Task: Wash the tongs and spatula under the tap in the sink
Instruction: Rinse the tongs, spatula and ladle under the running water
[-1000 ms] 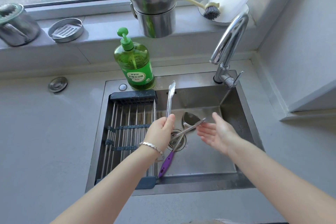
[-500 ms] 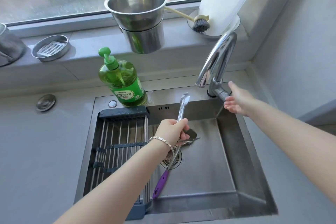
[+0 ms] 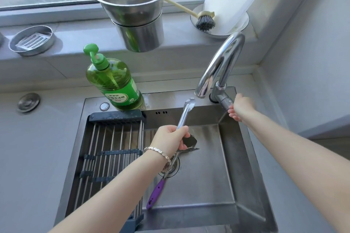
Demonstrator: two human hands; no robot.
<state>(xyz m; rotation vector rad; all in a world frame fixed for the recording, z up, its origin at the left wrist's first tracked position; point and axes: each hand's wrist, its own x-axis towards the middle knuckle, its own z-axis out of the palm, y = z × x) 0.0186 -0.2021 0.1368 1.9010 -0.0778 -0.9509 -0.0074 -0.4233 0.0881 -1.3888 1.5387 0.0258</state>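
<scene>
My left hand grips the steel tongs over the steel sink. One arm of the tongs points up toward the tap spout, the other sticks out to the right below my fingers. The spatula with a purple handle lies in the basin, its shaft crossing the drain and its blade partly behind my left hand. My right hand reaches to the chrome tap, fingers curled round the lever at its base. No water is visible from the spout.
A dark drying rack fills the sink's left part. A green soap bottle stands behind it. Steel pots, a dish brush, a white board and a small round dish sit on the windowsill. A round cap lies on the counter.
My right hand moved from over the basin to the tap lever and now holds it. My left hand keeps the tongs raised; the view shifted closer to the sink.
</scene>
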